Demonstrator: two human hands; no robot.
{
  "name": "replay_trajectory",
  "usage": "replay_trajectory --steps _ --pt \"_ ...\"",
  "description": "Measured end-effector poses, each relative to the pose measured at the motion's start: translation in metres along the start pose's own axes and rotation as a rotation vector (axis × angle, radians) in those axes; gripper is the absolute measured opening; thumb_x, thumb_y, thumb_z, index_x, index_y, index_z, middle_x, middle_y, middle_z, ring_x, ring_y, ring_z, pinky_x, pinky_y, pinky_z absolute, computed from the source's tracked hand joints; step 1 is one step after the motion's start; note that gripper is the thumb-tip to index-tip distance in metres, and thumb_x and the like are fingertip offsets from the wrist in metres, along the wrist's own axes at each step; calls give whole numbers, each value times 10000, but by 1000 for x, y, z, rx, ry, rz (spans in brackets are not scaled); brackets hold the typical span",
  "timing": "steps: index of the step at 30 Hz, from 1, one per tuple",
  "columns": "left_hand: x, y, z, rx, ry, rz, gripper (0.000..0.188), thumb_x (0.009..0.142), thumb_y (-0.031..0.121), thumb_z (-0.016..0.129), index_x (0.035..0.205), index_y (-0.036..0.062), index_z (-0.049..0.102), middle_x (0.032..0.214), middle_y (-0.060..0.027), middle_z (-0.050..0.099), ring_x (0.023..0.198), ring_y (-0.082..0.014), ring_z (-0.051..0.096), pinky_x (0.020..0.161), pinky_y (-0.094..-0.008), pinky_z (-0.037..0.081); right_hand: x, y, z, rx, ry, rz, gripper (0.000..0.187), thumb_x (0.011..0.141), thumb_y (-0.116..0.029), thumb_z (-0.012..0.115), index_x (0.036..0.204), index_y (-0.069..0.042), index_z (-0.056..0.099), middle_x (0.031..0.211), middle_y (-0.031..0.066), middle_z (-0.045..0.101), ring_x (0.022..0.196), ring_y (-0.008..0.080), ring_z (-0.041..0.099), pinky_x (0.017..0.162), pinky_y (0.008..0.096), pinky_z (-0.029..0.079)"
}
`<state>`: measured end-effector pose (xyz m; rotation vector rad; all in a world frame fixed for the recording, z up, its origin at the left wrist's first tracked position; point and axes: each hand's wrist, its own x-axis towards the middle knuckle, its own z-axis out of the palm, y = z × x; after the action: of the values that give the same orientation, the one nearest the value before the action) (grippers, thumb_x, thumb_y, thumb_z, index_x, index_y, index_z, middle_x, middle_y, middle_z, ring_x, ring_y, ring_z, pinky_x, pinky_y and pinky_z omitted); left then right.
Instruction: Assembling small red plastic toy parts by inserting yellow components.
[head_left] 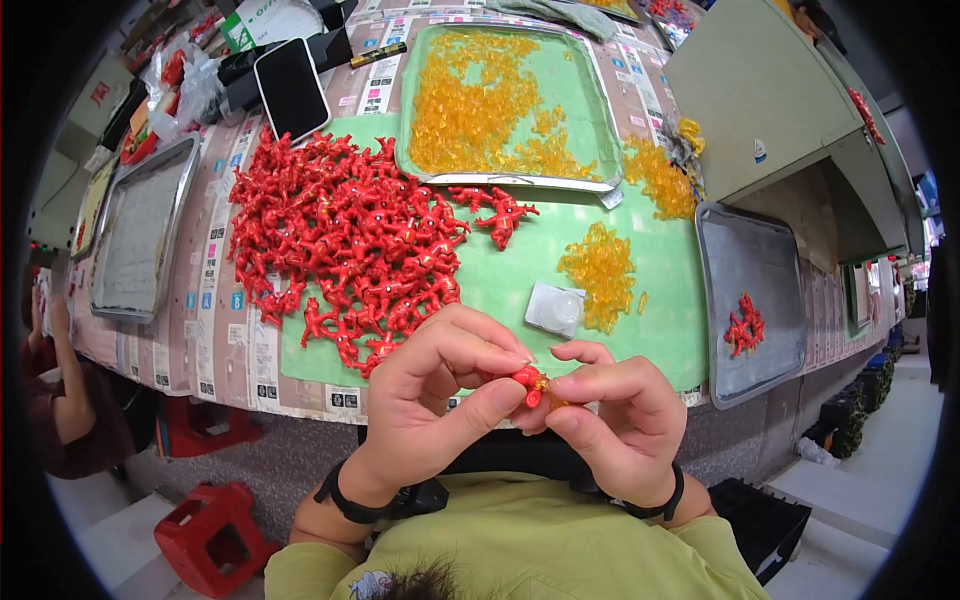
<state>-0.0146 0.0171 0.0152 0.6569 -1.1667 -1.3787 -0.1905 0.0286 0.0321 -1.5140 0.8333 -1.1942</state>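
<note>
In front of my chest, my left hand [435, 385] pinches a small glossy red plastic figure [532, 396] between thumb and fingers. My right hand [630, 415] is closed on a small translucent yellow plastic piece [557, 402], held against the figure; the fingers partly hide where the two meet. A large heap of red figures [350, 235] lies beyond my left hand. Past my right hand is a small pile of yellow pieces [600, 275], with a small white, clear-topped container [555, 308] beside it.
A metal tray [525, 182] of yellow pieces stands at the back. At right, another tray [765, 375] holds a few red figures. A phone [292, 90] and a pen [378, 55] lie back left, near a tray [140, 245]. A grey-green cabinet [765, 95] stands back right; a person [75, 400] sits far left.
</note>
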Motion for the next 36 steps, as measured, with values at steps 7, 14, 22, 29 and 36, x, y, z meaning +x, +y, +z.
replay_trajectory --steps 7,14,22,29,36 --pt "0 -8 -4 -67 -74 -2 162 865 -45 571 1022 -22 538 1019 -131 527 834 -152 614 686 -250 537 0 1 -3 41 6 9 172 838 -8 646 1001 -36 600 859 47 709 831 131 677 960 397 384" --pt "5 -5 -1 31 61 -79 219 864 -44 516 1083 -30 520 1124 -165 501 755 -167 622 628 -262 541 1 -1 -44 -169 207 -1 115 848 -23 639 957 -37 607 848 59 701 778 129 661 921 371 412" --pt "1 12 -44 382 266 60 149 854 -23 555 1001 -8 574 1055 -124 558 825 -142 590 724 -247 491 -27 -8 -182 -562 521 386 54 876 -17 579 903 29 570 768 57 630 709 115 627 648 240 514" --pt "-4 44 -78 846 379 246 136 790 -47 609 915 7 614 922 -112 621 882 -215 595 794 -307 460 -31 -14 -211 -833 503 408 153 809 -2 599 956 34 576 720 76 640 669 92 593 593 233 455" --pt "32 87 -132 919 341 175 147 845 0 572 990 11 595 986 -54 585 923 -112 561 805 -246 451 11 -41 -167 -845 420 252 118 808 -2 608 916 40 590 693 63 624 656 90 576 580 234 440"
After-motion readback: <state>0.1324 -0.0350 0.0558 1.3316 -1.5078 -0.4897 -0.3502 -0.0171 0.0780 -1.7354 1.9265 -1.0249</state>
